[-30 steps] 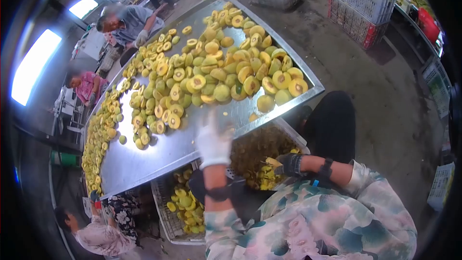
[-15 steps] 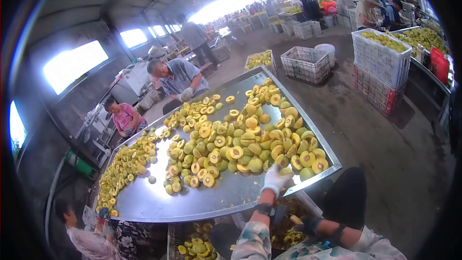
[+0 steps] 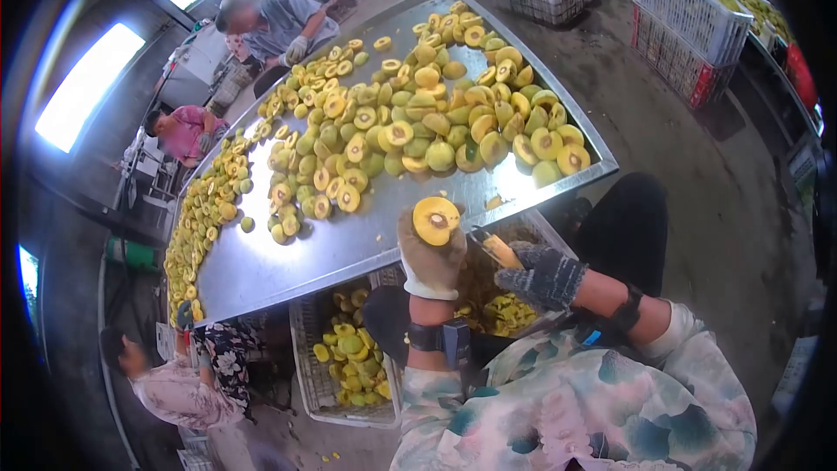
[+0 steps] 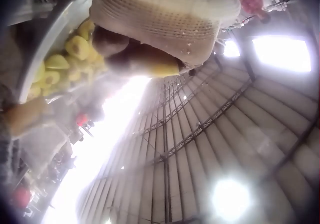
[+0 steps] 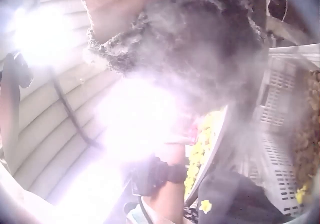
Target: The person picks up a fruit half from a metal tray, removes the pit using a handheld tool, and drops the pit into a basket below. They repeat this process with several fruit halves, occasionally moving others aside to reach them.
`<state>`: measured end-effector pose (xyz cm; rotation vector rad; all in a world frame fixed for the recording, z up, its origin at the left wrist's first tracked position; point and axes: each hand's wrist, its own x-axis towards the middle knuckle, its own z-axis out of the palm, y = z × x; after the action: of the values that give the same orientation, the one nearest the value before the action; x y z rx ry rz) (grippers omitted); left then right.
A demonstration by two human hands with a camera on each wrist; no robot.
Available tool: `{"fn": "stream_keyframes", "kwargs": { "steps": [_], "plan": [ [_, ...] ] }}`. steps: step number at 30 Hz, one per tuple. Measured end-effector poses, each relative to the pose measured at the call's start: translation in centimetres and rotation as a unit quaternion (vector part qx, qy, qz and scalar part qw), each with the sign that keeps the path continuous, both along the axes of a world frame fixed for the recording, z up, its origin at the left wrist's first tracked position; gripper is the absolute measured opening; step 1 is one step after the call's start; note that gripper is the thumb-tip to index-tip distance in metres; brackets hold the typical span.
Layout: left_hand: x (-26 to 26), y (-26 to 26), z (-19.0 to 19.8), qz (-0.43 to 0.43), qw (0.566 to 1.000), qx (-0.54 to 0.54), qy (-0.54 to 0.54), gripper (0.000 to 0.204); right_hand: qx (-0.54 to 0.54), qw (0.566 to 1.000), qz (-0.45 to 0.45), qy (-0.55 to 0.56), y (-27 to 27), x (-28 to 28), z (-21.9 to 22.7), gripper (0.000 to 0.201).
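Note:
My left hand, in a pale glove stained brown, holds a halved yellow fruit with its cut face and brown pit turned up. In the left wrist view the glove fills the top, hiding most of the fruit. My right hand, in a dark grey knit glove, grips a wooden-handled tool whose short metal end points at the fruit, close beside it. Both hands are just off the near edge of a metal table piled with fruit halves. In the right wrist view glare blurs the dark glove.
Below the table edge stand a crate of yellow fruit pieces and another crate with scraps. Other people sit around the table, one in a blue-grey shirt. Stacked crates stand on the floor at right.
My left hand reached to the pile at the table's right corner, took a fruit half and drew it back in front of the tool. My right hand has kept the tool and raised it.

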<state>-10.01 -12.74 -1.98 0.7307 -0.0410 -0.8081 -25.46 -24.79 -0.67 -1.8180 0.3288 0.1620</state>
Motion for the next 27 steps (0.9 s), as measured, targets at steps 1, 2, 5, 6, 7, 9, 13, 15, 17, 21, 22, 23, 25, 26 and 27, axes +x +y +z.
{"fn": "stream_keyframes", "kwargs": {
  "steps": [1, 2, 5, 6, 7, 9, 13, 15, 17, 21, 22, 23, 25, 26, 27],
  "plan": [
    [-0.3, 0.2, -0.1, 0.004, 1.0, 0.006, -0.011, 0.051, 0.036, 0.999, -0.013, -0.028, 0.4, 0.1, 0.2, 0.031],
    [-0.6, 0.4, -0.2, 0.008, 1.0, 0.012, -0.023, 0.052, 0.037, 0.999, -0.012, -0.025, 0.7, 0.3, 0.1, 0.031],
    [-1.7, 0.6, 0.2, 0.048, 0.995, 0.085, -0.018, 0.054, -0.055, 0.998, 0.02, -0.034, 1.4, 0.9, 1.5, 0.036],
    [-2.0, 0.7, 0.4, 0.048, 0.995, 0.085, -0.016, 0.054, -0.055, 0.998, 0.02, -0.032, 1.6, 1.0, 0.9, 0.036],
    [-2.3, 0.8, 0.5, 0.052, 0.993, 0.098, -0.027, 0.054, -0.086, 0.993, 0.022, -0.073, 1.9, 1.3, -0.1, 0.036],
    [-3.1, 0.8, 1.0, 0.055, 0.992, 0.111, -0.038, 0.054, -0.116, 0.987, 0.023, -0.113, 2.3, 1.4, -1.2, 0.036],
    [-3.9, 0.6, 0.6, 0.094, 0.984, 0.129, -0.078, 0.054, -0.104, 0.985, 0.006, -0.136, 3.1, 1.7, -0.9, 0.033],
    [-4.1, 0.9, -0.2, 0.115, 0.976, 0.143, -0.115, 0.054, -0.12, 0.984, 0.015, -0.128, 3.3, 1.4, -0.5, 0.032],
    [-4.6, 1.3, -0.7, 0.175, 0.92, 0.235, -0.26, 0.053, -0.128, 0.989, 0.045, -0.052, 3.4, 0.8, -0.2, 0.031],
    [-4.7, 2.7, 0.5, 0.141, 0.777, 0.327, -0.518, 0.052, -0.146, 0.982, 0.103, -0.056, 2.1, 0.0, 1.3, 0.032],
    [-4.6, 2.9, 1.6, 0.054, 0.848, 0.325, -0.415, 0.054, -0.096, 0.985, 0.138, -0.033, 1.5, 0.0, 2.0, 0.032],
    [-4.5, 3.1, 2.1, -0.033, 0.899, 0.315, -0.302, 0.055, -0.046, 0.984, 0.172, -0.01, 1.3, -0.1, 2.3, 0.033],
    [-4.8, 3.4, 1.3, -0.005, 0.919, 0.273, -0.286, 0.055, -0.016, 0.988, 0.148, -0.047, 1.9, -0.3, 0.4, 0.033],
    [-4.9, 3.4, 0.7, 0.021, 0.935, 0.23, -0.27, 0.055, 0.016, 0.989, 0.12, -0.083, 2.2, -0.4, -0.3, 0.033],
    [-5.2, 2.8, 0.0, 0.021, 0.934, 0.23, -0.271, 0.055, 0.017, 0.989, 0.12, -0.084, 2.2, -0.6, -0.8, 0.033]
  ]
}}
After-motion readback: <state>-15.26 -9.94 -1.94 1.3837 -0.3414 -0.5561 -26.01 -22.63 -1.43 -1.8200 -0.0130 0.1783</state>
